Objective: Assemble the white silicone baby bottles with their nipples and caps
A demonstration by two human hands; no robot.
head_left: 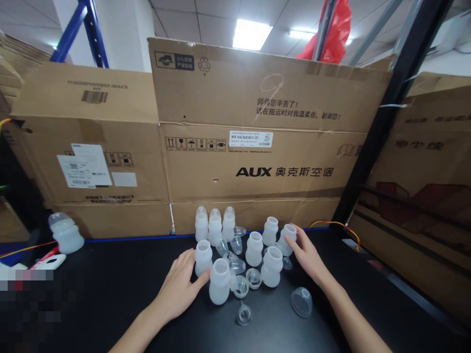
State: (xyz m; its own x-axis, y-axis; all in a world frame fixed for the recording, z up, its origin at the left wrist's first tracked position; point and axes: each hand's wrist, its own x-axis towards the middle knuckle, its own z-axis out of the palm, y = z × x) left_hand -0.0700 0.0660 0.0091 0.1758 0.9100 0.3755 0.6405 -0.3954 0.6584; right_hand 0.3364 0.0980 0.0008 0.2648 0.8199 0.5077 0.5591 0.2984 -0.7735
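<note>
A cluster of white translucent bottles stands on the black tabletop (110, 294). My left hand (180, 287) lies with its fingers stretched out against an uncapped bottle (203, 257); another uncapped bottle (220, 282) stands just right of it. My right hand (305, 255) has its fingers round a tilted uncapped bottle (287, 239) at the right of the cluster. Three capped bottles (215, 225) stand in a row at the back. Several clear caps (241, 287) lie among the bottles, one clear dome cap (301, 301) lies apart near my right forearm.
Large cardboard boxes (257, 147) form a wall behind the bottles. A lone capped bottle (66, 233) stands at the far left beside a white object (51, 262). A black rack post (397, 98) rises on the right, with more cardboard behind it.
</note>
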